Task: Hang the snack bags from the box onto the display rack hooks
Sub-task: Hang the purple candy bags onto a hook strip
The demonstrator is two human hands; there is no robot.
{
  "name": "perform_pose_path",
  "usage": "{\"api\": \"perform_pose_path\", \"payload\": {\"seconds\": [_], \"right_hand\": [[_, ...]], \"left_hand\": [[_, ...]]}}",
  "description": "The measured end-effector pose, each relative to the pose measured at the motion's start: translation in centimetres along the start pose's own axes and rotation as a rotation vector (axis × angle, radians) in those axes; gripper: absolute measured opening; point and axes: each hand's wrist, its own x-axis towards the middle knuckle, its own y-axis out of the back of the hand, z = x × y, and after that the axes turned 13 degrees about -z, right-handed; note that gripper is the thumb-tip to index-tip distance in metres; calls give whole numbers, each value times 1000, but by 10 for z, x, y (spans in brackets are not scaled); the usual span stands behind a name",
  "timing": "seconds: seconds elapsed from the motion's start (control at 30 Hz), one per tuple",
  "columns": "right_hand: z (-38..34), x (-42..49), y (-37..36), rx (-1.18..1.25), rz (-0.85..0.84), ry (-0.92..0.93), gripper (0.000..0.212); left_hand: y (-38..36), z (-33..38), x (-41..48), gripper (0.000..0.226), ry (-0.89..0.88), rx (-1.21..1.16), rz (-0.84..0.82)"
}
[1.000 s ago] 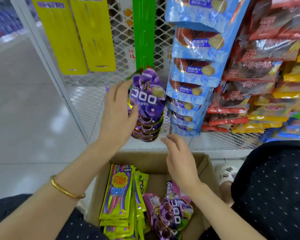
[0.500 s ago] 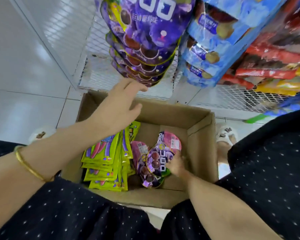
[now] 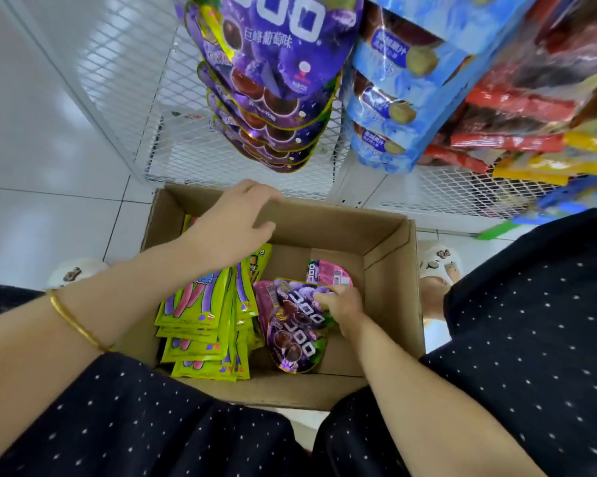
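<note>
An open cardboard box (image 3: pixel 386 290) stands on the floor between my knees. Inside lie a stack of yellow-green snack bags (image 3: pixel 204 325) on the left and several purple grape snack bags (image 3: pixel 295 325) in the middle. My right hand (image 3: pixel 341 306) is down in the box and its fingers grip the top edge of the upper purple bag. My left hand (image 3: pixel 235 222) hovers over the box's far left corner, fingers relaxed and holding nothing. Above the box, a column of purple bags (image 3: pixel 273 94) hangs from the white mesh display rack (image 3: pixel 125 60).
Blue snack bags (image 3: pixel 403 98) hang beside the purple column, with red (image 3: pixel 510 125) and yellow (image 3: pixel 544 163) packs further right. A white tiled floor (image 3: pixel 39 139) lies to the left. My dark dotted trousers frame the box, and slippers show on both sides.
My view tilted down from the rack to the box. My left hand left the hung purple bag and dropped over the box. My right hand reached in and took hold of a purple bag.
</note>
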Motion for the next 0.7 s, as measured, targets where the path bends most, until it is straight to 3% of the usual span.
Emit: {"api": "perform_pose_path", "payload": {"seconds": [0.07,0.17,0.3,0.4,0.53,0.7], "right_hand": [[-36,-15,11,-148,-115,126,32],[-92,-48,32,-64,-238,314,25],[-147,-96,53,-31,-232,577,20],[-169,-120,60,22,-153,725,13],[-191,-157,63,-61,67,1041,57],[-239,-206,63,-236,449,1247,40]], "left_hand": [[-5,0,0,41,-17,78,-79],[-9,1,1,48,-10,191,-187],[-1,14,-6,29,-3,221,-111],[19,30,-14,21,-61,85,49],[62,55,-28,29,-106,-223,239],[123,90,-40,14,-200,-283,386]]}}
